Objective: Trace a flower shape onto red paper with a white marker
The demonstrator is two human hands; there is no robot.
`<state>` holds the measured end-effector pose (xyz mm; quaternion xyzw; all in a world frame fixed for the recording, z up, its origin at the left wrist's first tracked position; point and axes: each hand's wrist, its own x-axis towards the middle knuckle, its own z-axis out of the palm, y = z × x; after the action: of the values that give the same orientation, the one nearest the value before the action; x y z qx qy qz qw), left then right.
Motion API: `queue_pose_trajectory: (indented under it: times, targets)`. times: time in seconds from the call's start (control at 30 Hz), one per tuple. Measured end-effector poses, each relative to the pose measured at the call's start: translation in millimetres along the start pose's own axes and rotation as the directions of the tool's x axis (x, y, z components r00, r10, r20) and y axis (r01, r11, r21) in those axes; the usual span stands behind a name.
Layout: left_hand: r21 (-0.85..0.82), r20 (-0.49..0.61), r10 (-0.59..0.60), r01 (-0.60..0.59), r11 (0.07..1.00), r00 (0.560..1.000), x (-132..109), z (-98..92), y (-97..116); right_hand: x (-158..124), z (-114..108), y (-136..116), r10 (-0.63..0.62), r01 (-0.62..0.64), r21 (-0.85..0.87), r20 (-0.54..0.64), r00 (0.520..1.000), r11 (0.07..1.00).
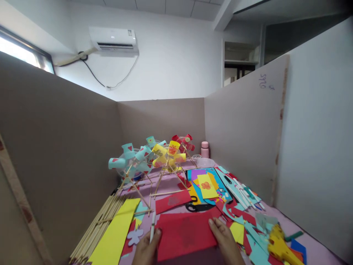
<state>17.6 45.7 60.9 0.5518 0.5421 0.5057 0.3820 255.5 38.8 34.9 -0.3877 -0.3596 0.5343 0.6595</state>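
Observation:
In the head view, a red sheet of paper or foam (176, 235) with a faint dark drawing is held up low in the middle. My left hand (147, 247) pinches its left edge and also grips a white marker (152, 230), pointing upward. The fingers of my right hand (224, 237) are closed on its right edge. Just beyond it lies a smaller red piece (173, 201) with a faint drawing, beside black-handled scissors (194, 207). To the left are a lilac flower cutout (135, 236) and a long yellow sheet (117, 232).
Stick-framed wheels with blue cups (129, 158), yellow cups (168, 156) and red cups (185, 141) stand at the back. Bamboo sticks (96, 222) lie left. Right are markers (242, 193), paper scraps and a yellow glue gun (280, 244). A pink bottle (204, 150) stands behind. Partitions enclose the table.

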Motion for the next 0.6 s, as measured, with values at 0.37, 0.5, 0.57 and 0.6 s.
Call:
queue_pose_trajectory:
  times: [0.37, 0.5, 0.57, 0.6]
  targets:
    - [0.020, -0.163, 0.100, -0.098, 0.995, 0.982, -1, 14.7, 2, -5, 5, 9, -0.088, 0.039, -0.264, -0.178, 0.980, 0.964]
    - [0.054, -0.188, 0.138, -0.130, 0.990, 0.973, 0, 13.1, 1, -7, 9, 5, -0.066, 0.026, -0.272, -0.140, 0.988, 0.962]
    - [0.066, -0.183, 0.140, -0.130, 0.989, 0.973, 2, 13.0, -1, -8, 11, 3, -0.055, 0.016, -0.262, -0.144, 0.988, 0.965]
    - [0.070, -0.181, 0.140, -0.129, 0.989, 0.973, 2, 13.0, -2, -8, 12, 3, -0.055, 0.013, -0.263, -0.153, 0.987, 0.965]
